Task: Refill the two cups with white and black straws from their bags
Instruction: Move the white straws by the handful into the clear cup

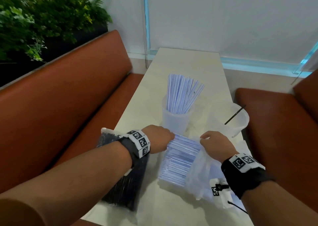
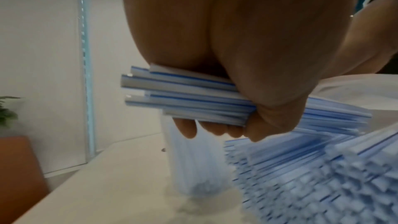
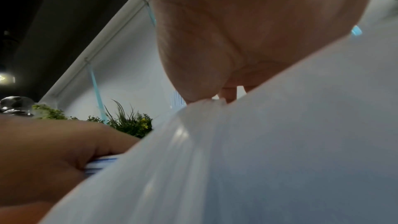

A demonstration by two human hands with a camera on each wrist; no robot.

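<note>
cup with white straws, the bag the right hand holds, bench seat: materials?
Cup: looks like frosted translucent plastic; straws show through its wall. Bag: thin clear plastic film, crinkled and glossy. Bench seat: smooth brown leather or vinyl, soft sheen; cannot tell which.

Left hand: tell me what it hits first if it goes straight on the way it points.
The left hand, gripping a bunch of white straws, points across the table toward the right hand. Straight on, it would probably meet the bag the right hand pinches open, though depth is unclear.
</note>
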